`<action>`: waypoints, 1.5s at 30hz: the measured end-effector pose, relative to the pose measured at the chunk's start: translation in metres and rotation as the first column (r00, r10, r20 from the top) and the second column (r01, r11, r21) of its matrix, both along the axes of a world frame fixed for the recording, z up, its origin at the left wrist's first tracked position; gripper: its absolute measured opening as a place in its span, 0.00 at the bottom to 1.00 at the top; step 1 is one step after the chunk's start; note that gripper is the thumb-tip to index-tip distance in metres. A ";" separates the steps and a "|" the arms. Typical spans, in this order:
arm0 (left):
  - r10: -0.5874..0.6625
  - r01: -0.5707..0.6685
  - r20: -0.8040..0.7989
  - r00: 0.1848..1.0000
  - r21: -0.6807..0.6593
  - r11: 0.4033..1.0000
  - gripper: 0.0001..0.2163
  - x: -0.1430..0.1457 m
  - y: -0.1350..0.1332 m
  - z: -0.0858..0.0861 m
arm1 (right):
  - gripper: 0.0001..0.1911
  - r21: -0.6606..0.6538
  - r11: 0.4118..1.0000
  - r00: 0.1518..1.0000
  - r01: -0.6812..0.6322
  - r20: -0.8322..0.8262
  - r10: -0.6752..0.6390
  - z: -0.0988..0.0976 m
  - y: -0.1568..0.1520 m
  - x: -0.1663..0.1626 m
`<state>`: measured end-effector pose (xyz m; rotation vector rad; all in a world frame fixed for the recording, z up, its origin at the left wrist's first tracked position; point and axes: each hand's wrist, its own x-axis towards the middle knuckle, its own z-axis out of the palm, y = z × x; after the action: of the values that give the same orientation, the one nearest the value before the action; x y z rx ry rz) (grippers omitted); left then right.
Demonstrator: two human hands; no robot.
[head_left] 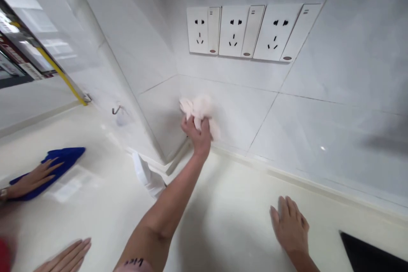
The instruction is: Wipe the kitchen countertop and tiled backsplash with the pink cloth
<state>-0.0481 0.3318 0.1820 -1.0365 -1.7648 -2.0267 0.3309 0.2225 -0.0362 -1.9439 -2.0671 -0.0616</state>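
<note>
My left hand (197, 134) reaches forward to the tiled wall (248, 114) near its inner corner. Its fingers are closed on a pale pink cloth (202, 107), bunched up and pressed against the tile below the sockets. The cloth is slightly blurred, and part of it hides behind my fingers. On the right, my right hand (290, 225) lies flat on the cream countertop (236, 204) with nothing in it. Beside my left forearm a white bottle (149, 174) is partly covered by the arm.
Several-slotted white sockets (234, 32) sit on the wall above. At left, a co-worker's hand (38, 178) rests on a blue cloth (72, 157); another hand (68, 257) lies nearby. A metal hook (116, 110), yellow pipe (62, 74) and black panel (369, 250) also show.
</note>
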 end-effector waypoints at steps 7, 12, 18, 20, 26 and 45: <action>-0.108 0.089 -0.033 0.994 -0.368 0.926 0.21 0.042 0.040 -0.039 | 0.39 -0.008 1.000 1.000 0.010 0.025 -0.010 0.001 0.000 0.001; -0.374 0.328 0.076 0.924 -0.656 0.679 0.12 0.102 -0.003 -0.122 | 0.41 -0.027 1.000 0.999 0.017 0.030 -0.016 0.002 -0.001 0.001; 0.019 -0.016 0.007 1.000 -0.346 0.938 0.18 0.032 0.030 -0.018 | 0.39 -0.006 1.000 1.000 0.019 -0.008 -0.019 0.002 -0.001 0.000; 0.061 -0.075 -0.091 0.994 -0.168 0.983 0.22 0.003 0.047 0.020 | 0.39 0.002 1.000 1.000 0.011 -0.001 -0.011 0.000 -0.001 0.000; -0.063 0.036 -0.080 0.995 -0.301 0.953 0.20 0.033 0.039 -0.042 | 0.40 0.017 1.000 0.999 0.006 0.036 -0.007 -0.003 0.000 0.002; -0.275 0.155 -0.118 0.954 -0.590 0.792 0.21 0.074 0.007 -0.125 | 0.40 -0.010 1.000 0.999 0.022 0.036 -0.022 0.000 -0.001 0.002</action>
<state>0.0254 0.3387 0.0574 -1.6182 -2.2947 -1.4284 0.3325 0.2213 -0.0360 -1.9861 -2.0726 -0.0907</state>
